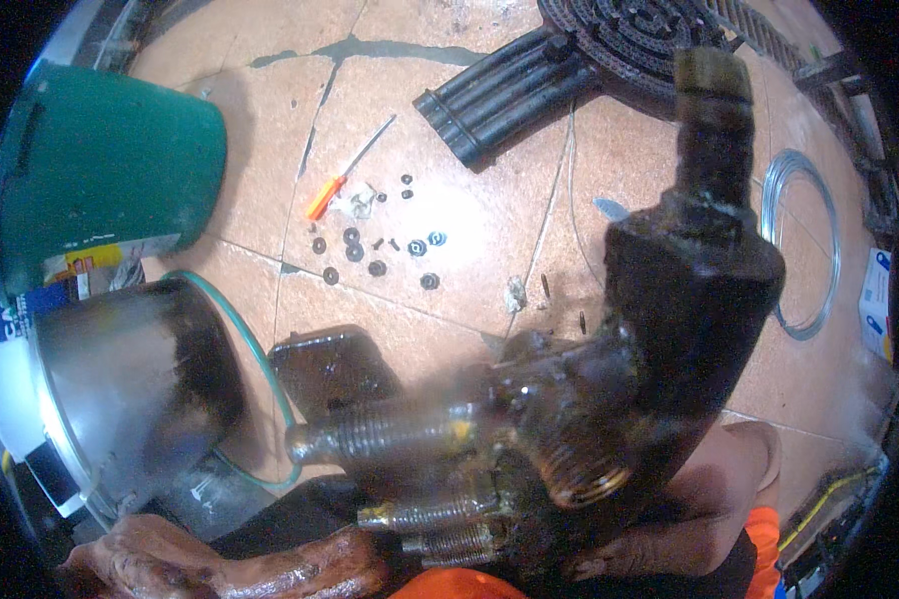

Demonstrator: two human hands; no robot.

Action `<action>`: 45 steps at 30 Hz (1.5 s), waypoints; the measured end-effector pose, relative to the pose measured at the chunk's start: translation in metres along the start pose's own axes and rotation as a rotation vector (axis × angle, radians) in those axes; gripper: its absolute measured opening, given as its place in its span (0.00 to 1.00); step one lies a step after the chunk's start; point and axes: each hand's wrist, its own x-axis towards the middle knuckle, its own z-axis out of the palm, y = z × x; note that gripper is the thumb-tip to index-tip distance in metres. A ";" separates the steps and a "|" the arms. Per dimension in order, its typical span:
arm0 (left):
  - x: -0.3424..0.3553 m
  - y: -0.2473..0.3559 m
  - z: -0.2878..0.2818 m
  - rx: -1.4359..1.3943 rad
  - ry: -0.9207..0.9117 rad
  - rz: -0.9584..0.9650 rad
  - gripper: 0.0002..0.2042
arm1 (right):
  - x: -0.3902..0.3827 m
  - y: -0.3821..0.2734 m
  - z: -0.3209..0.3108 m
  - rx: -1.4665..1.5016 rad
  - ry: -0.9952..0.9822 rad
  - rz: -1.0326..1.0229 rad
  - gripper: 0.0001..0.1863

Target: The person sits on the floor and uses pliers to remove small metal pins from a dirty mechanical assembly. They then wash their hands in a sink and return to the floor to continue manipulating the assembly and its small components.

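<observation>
Close to the camera, a dark, greasy metal valve body with several threaded stubs and a ribbed upper end fills the middle and right; its nearest parts are blurred. My right hand is against its lower side, seemingly gripping it, with the fingers mostly hidden behind the metal. Wet and smudged, my left hand shows at the lower left, below the metal pot; how its fingers are held does not show. On the tiles beyond lie several black washers and nuts, small screws, and an orange-handled screwdriver.
A black cast-iron burner lies at the far side. The green bucket stands at left, above the pot. A green hose curves beside a dark rectangular piece. Coiled wire and a white-and-blue box are at right.
</observation>
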 end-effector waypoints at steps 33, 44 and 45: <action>0.068 -0.064 -0.083 -0.001 0.228 -0.241 0.42 | -0.009 0.110 0.039 1.326 -0.252 0.415 0.12; 0.102 -0.101 -0.060 -0.349 -0.010 -0.327 0.51 | -0.007 0.129 0.030 1.429 -0.331 0.182 0.29; 0.110 -0.101 -0.050 -0.378 -0.037 -0.288 0.49 | -0.007 0.135 0.029 1.435 -0.325 0.137 0.29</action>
